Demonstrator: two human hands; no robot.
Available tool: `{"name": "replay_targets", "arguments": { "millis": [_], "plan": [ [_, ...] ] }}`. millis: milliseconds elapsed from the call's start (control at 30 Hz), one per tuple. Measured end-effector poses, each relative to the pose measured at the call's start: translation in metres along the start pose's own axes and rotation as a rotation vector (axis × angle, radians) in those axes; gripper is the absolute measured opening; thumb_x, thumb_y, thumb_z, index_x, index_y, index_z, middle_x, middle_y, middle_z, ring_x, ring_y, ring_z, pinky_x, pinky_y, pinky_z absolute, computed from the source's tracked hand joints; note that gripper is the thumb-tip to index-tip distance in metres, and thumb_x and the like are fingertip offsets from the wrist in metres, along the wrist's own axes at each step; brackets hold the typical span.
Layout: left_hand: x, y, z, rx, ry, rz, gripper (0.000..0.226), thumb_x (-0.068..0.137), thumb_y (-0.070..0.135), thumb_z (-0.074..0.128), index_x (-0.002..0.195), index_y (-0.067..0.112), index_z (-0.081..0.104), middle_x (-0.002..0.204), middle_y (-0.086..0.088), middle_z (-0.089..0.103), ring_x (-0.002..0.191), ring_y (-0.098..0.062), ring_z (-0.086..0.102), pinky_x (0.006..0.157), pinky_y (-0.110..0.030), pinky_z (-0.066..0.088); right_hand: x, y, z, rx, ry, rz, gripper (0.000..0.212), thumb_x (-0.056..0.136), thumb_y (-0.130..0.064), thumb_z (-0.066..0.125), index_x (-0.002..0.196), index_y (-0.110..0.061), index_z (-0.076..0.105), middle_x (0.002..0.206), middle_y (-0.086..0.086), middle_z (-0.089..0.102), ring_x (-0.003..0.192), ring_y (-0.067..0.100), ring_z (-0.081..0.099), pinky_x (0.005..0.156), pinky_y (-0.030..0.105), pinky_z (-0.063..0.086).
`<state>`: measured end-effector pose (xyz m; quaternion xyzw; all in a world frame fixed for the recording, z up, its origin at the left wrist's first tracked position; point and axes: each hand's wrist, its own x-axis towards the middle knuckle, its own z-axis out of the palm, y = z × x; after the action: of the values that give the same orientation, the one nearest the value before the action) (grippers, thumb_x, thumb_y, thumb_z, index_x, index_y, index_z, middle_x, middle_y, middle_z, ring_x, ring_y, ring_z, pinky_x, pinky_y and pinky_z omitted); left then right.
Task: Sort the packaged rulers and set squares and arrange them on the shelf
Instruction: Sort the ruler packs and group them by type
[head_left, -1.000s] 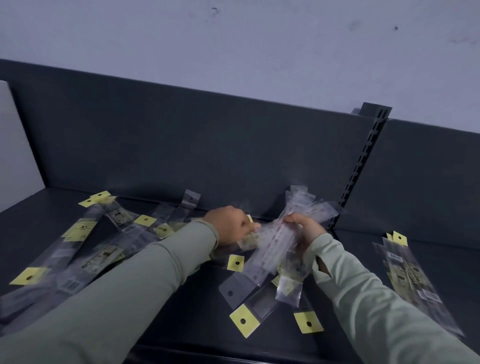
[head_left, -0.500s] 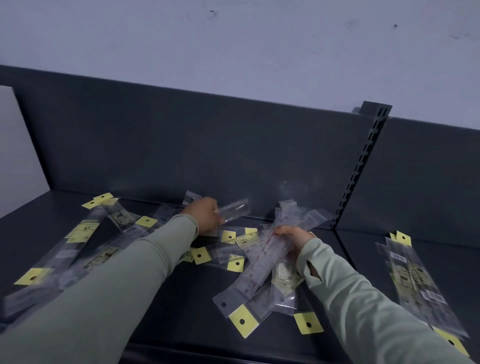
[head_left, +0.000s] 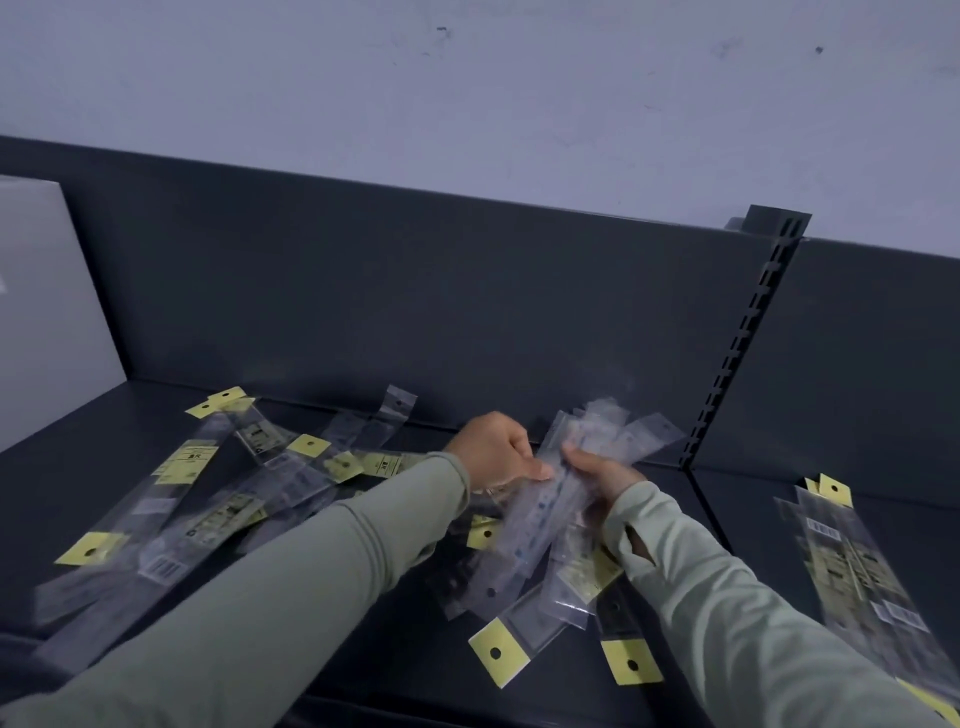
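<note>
A bundle of clear packaged rulers (head_left: 550, 514) slants across the middle of the dark shelf (head_left: 405, 639), its far ends blurred. My right hand (head_left: 597, 475) is closed around the bundle's upper part. My left hand (head_left: 496, 449) meets it from the left and pinches a clear ruler packet against the bundle. Yellow hang tabs (head_left: 500, 652) stick out at the bundle's near end. A loose heap of ruler packets (head_left: 218, 499) with yellow tabs lies to the left, partly hidden by my left sleeve.
A neater stack of packets (head_left: 852, 566) lies on the neighbouring shelf section at the right. A slotted upright post (head_left: 743, 332) divides the two sections. The dark back panel (head_left: 415, 291) rises behind, and a pale side panel (head_left: 47, 312) closes the left end.
My left hand went out to the left, picked up a clear ruler packet, and has come back to the bundle. The right hand kept hold of the bundle throughout.
</note>
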<state>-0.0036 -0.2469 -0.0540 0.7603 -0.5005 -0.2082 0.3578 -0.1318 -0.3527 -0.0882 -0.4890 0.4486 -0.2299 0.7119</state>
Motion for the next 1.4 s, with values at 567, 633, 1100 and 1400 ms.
{"name": "replay_targets", "arguments": {
  "millis": [567, 633, 1100, 1400],
  "plan": [
    [0.004, -0.069, -0.082, 0.643, -0.059, -0.460, 0.030, 0.084, 0.050, 0.060, 0.087, 0.021, 0.053, 0.092, 0.002, 0.059, 0.095, -0.024, 0.055, 0.101, -0.043, 0.031, 0.005, 0.005, 0.016, -0.093, 0.041, 0.036, 0.040, 0.067, -0.018, 0.082, 0.097, 0.000, 0.062, 0.075, 0.014, 0.068, 0.068, 0.029, 0.065, 0.086, 0.049, 0.054],
    [0.006, -0.062, -0.074, 0.516, -0.119, -0.379, 0.032, 0.080, 0.046, 0.068, 0.081, 0.017, 0.056, 0.083, 0.000, 0.061, 0.084, -0.023, 0.057, 0.091, -0.038, 0.039, 0.005, 0.005, 0.017, -0.103, 0.029, 0.035, 0.041, 0.068, -0.018, 0.082, 0.098, 0.000, 0.062, 0.077, 0.015, 0.069, 0.070, 0.029, 0.065, 0.085, 0.049, 0.055],
    [0.033, 0.016, -0.023, -0.498, 0.152, 0.075, 0.031, 0.075, -0.001, 0.077, 0.071, 0.012, 0.050, 0.082, -0.013, 0.059, 0.077, -0.022, 0.055, 0.076, -0.031, 0.051, -0.004, 0.004, 0.007, 0.053, -0.045, -0.019, 0.037, 0.064, -0.014, 0.074, 0.098, 0.000, 0.068, 0.082, 0.018, 0.070, 0.072, 0.032, 0.066, 0.088, 0.048, 0.053],
    [0.045, 0.025, 0.011, -0.668, 0.189, -0.177, 0.028, 0.071, 0.011, 0.083, 0.083, 0.005, 0.058, 0.086, -0.010, 0.066, 0.074, -0.024, 0.062, 0.070, -0.033, 0.053, -0.036, -0.004, 0.000, 0.129, -0.153, -0.072, 0.022, 0.079, -0.031, 0.071, 0.087, -0.010, 0.071, 0.072, 0.010, 0.070, 0.066, 0.027, 0.065, 0.072, 0.035, 0.052]
  ]
}}
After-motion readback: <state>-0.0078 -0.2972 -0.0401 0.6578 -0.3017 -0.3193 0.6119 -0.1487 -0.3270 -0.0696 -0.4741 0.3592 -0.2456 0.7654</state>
